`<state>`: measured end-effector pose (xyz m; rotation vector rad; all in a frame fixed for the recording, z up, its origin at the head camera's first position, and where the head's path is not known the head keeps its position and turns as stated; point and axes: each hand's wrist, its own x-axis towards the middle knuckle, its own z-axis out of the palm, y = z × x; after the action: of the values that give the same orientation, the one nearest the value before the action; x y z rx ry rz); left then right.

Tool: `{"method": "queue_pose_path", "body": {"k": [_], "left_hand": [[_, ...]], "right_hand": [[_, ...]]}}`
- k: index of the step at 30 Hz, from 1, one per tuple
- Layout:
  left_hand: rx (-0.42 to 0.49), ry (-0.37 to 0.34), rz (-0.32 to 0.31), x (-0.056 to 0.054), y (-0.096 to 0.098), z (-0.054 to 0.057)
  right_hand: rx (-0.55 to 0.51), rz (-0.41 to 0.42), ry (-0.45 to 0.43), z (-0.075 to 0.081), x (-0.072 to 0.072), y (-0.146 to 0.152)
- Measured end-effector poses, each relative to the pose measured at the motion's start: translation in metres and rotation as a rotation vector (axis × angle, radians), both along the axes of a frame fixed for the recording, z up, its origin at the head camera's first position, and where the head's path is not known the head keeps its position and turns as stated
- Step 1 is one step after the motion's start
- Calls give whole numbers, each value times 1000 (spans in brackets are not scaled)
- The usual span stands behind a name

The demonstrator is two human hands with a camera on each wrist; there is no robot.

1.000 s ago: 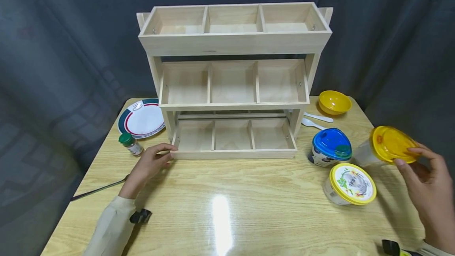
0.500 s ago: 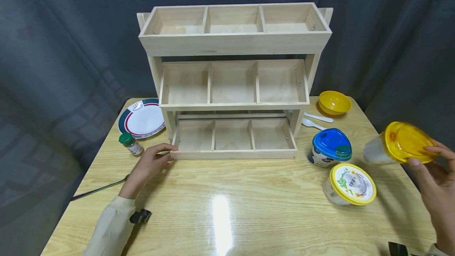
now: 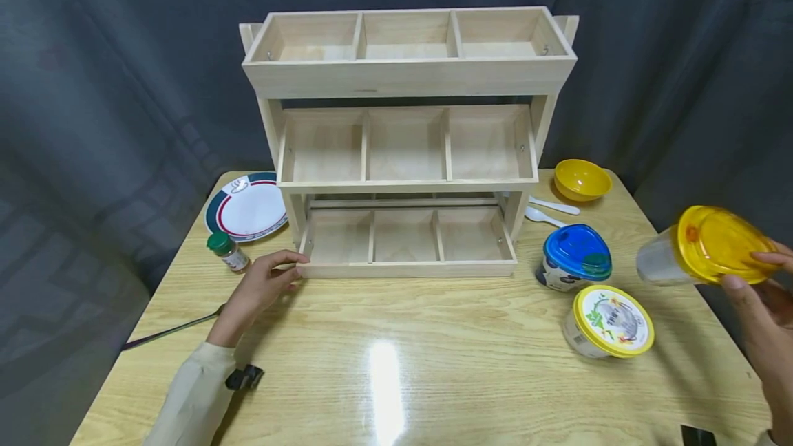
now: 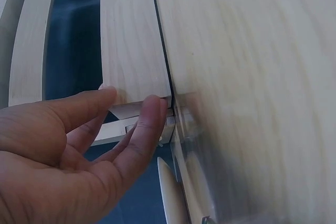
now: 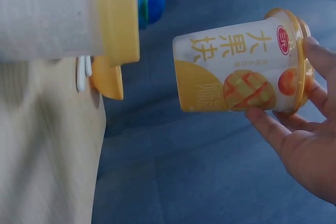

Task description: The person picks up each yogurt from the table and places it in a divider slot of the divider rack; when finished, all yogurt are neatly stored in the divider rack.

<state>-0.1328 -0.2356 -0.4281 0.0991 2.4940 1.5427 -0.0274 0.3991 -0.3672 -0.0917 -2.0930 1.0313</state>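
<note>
A pale wooden three-tier rack (image 3: 409, 79) stands mid-table, each tier split into three compartments. My left hand (image 3: 263, 291) is at the front left corner of its lowest tray (image 3: 409, 270); in the left wrist view the thumb and fingers (image 4: 146, 129) pinch the tray's end. My right hand (image 3: 765, 319) grips a plastic cup (image 3: 721, 246) by its translucent yellow lid, tilted, at the table's right edge. The right wrist view shows the cup's (image 5: 223, 66) printed fruit label, with the table apart from it. A yellow-lidded tub (image 3: 613, 322) and a blue-lidded tub (image 3: 573, 257) stand left of it.
Behind the tubs are a yellow bowl (image 3: 582, 180) and white plastic cutlery (image 3: 545, 217). On the left lie a rimmed plate (image 3: 250, 206), a green-capped spice jar (image 3: 228, 251) and a dark thin utensil (image 3: 173, 327). Dark curtains (image 3: 124, 88) surround the table.
My right hand has carried the yellow-lidded cup up and to the right, away from the two tubs. My left hand has stayed on the tray corner.
</note>
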Motion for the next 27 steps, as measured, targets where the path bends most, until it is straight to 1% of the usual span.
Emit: {"method": "queue_pose_path", "body": {"k": [3,6,7,12,13,14,19,21,23,24,26,27], "left_hand": [[-4,-2,0,0,0,0],[-2,3,-3,1,-1,0],[0,7,-4,1,-1,0],[12,18,-6,0,-1,-1],[14,19,-6,0,-1,-1],[15,21,-7,0,-1,-1],[16,25,-7,0,-1,-2],[14,25,-6,0,-1,-1],[13,26,-3,0,-1,-2],[12,26,-2,-1,-1,-2],[12,28,-3,0,-1,-2],[14,29,0,0,-1,-2]], "right_hand": [[-13,50,34,3,0,-3],[-36,82,55,4,-1,-5],[-43,85,50,5,-1,-5],[-40,39,-15,9,0,-12],[-42,44,-16,10,0,-14],[-52,63,-5,10,1,-15],[-93,221,80,13,1,-21],[-106,261,85,14,0,-24],[-112,264,70,15,0,-27],[-101,244,47,17,0,-30],[-125,248,33,17,0,-33],[-111,226,16,18,-1,-35]]}}
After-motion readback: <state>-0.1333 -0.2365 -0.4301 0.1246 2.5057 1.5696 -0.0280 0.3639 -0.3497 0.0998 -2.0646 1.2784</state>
